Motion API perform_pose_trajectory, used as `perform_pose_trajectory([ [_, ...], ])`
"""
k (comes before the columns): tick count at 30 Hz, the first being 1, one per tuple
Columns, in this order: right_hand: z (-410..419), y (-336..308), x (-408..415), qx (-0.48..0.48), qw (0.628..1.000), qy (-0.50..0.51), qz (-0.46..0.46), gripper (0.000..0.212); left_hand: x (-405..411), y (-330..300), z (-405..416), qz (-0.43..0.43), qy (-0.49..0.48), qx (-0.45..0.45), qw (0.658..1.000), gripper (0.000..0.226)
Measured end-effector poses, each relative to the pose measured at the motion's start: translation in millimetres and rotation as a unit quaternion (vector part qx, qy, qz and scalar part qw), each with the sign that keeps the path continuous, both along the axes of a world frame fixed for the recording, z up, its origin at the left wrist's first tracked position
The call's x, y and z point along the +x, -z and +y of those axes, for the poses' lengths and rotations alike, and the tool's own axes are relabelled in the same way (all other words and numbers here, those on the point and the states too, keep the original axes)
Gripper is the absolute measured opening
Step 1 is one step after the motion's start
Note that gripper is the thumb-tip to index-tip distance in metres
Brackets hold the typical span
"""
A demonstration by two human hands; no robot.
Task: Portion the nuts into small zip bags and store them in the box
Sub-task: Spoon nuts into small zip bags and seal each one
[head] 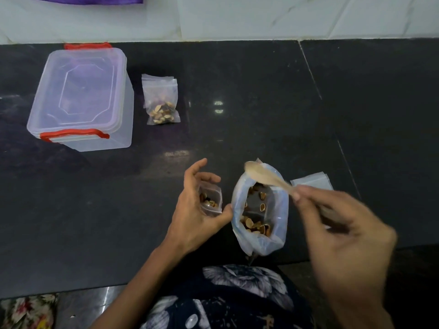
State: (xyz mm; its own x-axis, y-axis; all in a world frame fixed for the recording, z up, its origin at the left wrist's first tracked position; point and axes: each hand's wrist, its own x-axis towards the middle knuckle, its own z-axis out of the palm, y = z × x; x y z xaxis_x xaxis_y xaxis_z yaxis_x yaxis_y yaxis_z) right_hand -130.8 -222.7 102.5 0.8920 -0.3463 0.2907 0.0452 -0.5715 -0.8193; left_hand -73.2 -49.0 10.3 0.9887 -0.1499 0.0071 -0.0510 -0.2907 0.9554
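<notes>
Left hand (197, 210) cradles a small zip bag (211, 200) with a few nuts inside, fingers curled round it. Right hand (342, 224), blurred, pinches what looks like a wooden spoon (263, 176) above the big open bag of nuts (260, 210) just beside it. Far left on the dark surface (261, 103), the lidded box (80, 98) sits with one filled bag (161, 100) near it; spare empty bags (313, 182) lie right.
</notes>
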Motion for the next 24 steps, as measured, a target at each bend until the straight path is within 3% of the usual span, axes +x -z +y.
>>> perform_pose_trajectory([
  [2, -19.5, 2.5, 3.1, 0.012, 0.997, 0.034, 0.07, 0.025, -2.1, 2.4, 1.6, 0.022, 0.011, -0.002, 1.0, 0.093],
  [5, -31.0, 24.3, 5.3, -0.056, 0.99, 0.03, 0.125, 0.025, -3.8, 7.8, 2.2, 0.047, 0.039, 0.009, 0.998, 0.099],
  [11, -12.8, 70.4, 10.8, -0.176, 0.984, -0.031, 0.021, 0.018, -1.0, 12.5, 2.1, 0.058, 0.061, 0.025, 0.996, 0.089],
  [16, -18.0, 71.1, -3.4, -0.171, 0.981, -0.091, 0.025, 0.023, -0.8, 11.0, 0.4, 0.064, 0.064, 0.028, 0.996, 0.083],
  [24, -12.8, 79.7, 13.1, -0.193, 0.978, -0.078, -0.018, 0.02, -2.0, 11.3, -0.6, 0.053, 0.053, 0.047, 0.996, 0.074],
])
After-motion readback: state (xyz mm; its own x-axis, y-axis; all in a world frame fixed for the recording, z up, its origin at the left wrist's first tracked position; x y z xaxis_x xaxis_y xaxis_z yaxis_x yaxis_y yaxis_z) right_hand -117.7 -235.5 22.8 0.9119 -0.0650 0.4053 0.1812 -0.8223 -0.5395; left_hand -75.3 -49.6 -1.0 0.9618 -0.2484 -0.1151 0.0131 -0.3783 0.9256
